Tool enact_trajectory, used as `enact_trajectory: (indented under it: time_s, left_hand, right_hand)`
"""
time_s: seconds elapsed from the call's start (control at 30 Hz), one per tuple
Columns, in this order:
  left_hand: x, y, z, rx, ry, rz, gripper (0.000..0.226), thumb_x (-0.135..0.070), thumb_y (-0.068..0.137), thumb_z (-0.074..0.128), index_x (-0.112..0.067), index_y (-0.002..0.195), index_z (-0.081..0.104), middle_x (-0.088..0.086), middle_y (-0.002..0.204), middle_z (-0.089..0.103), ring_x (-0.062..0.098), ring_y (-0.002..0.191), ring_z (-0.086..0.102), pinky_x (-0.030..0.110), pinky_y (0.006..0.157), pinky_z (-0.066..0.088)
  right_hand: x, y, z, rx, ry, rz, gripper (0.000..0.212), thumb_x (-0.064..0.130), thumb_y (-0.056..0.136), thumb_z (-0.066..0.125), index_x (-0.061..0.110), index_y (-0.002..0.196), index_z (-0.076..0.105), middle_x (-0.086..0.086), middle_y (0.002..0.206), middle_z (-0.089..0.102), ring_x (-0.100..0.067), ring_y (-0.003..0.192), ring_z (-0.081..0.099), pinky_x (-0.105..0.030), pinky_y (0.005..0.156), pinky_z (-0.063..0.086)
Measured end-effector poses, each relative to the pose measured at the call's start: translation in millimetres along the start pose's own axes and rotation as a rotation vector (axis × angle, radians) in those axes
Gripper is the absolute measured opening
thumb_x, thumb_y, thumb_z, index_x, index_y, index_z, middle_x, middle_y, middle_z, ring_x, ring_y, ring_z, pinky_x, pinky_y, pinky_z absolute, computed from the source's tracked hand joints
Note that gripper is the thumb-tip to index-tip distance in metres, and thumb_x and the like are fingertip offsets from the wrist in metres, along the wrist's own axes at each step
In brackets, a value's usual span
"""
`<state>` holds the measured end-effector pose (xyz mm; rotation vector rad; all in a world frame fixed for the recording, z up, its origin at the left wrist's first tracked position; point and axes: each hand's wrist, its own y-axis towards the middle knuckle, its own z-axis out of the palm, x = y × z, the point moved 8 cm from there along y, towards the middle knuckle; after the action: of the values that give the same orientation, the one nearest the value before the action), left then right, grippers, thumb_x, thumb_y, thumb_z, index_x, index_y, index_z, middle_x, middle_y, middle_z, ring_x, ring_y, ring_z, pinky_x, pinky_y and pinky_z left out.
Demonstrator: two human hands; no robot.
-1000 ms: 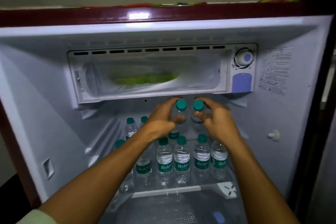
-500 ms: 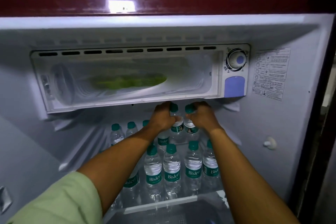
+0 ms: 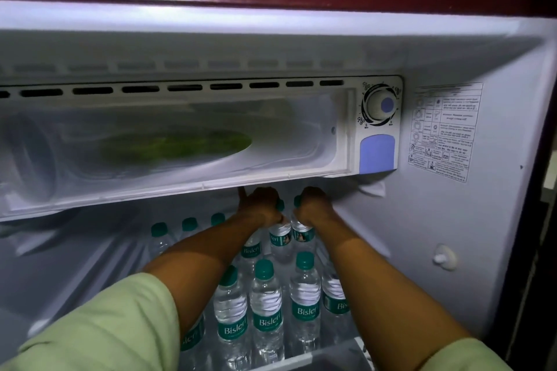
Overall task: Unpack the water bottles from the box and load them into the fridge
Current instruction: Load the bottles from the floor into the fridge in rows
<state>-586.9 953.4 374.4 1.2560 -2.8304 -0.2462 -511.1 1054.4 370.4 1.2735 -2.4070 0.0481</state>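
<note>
Both my arms reach deep into the open fridge [image 3: 497,220], under the freezer box. My left hand [image 3: 260,205] grips the neck of a clear water bottle [image 3: 279,242] with a green cap and label. Beside it, my right hand [image 3: 313,208] holds a second water bottle [image 3: 303,239] the same way. Both bottles stand upright at the back of the shelf, touching each other. Several more green-capped bottles [image 3: 266,307] stand in rows on the shelf in front and to the left. The box is out of view.
The freezer compartment [image 3: 180,141], with something green inside, hangs low right above my hands. A thermostat dial [image 3: 380,105] sits at its right end. A white peg [image 3: 444,259] juts from the right wall. The shelf's front rail [image 3: 301,360] runs below the bottles.
My hands have carried the two bottles further back and down under the freezer box, behind the front rows. My head has moved closer to the fridge.
</note>
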Motion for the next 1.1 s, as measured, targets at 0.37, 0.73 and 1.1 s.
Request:
enact_trajectory:
  time_s: [0.37, 0.73, 1.1]
  left_hand:
    - [11, 18, 23, 0.036, 0.065, -0.024, 0.045, -0.053, 0.082, 0.068, -0.02, 0.112, 0.06, 0.0, 0.114, 0.064, 0.023, 0.12, 0.053, 0.061, 0.115, 0.001]
    - [15, 15, 18, 0.023, 0.045, -0.111, 0.058, -0.064, 0.082, 0.06, -0.02, 0.12, 0.057, 0.002, 0.117, 0.064, 0.023, 0.121, 0.053, 0.058, 0.116, 0.001]
    - [21, 13, 20, 0.064, 0.043, -0.17, 0.072, -0.076, 0.079, 0.052, -0.019, 0.123, 0.056, 0.006, 0.124, 0.062, 0.03, 0.127, 0.048, 0.065, 0.113, -0.005]
  right_hand:
    - [1, 16, 19, 0.091, -0.056, 0.003, 0.045, 0.017, 0.095, 0.06, 0.005, 0.137, 0.049, -0.019, 0.14, 0.051, -0.036, 0.128, 0.052, -0.043, 0.104, 0.049]
    - [-5, 19, 20, 0.076, -0.038, 0.042, 0.043, 0.02, 0.095, 0.06, 0.006, 0.136, 0.052, -0.018, 0.138, 0.054, -0.035, 0.125, 0.055, -0.043, 0.102, 0.051]
    - [-6, 21, 21, 0.071, -0.027, 0.042, 0.042, 0.019, 0.092, 0.067, 0.007, 0.131, 0.056, -0.016, 0.132, 0.059, -0.033, 0.12, 0.059, -0.038, 0.096, 0.053]
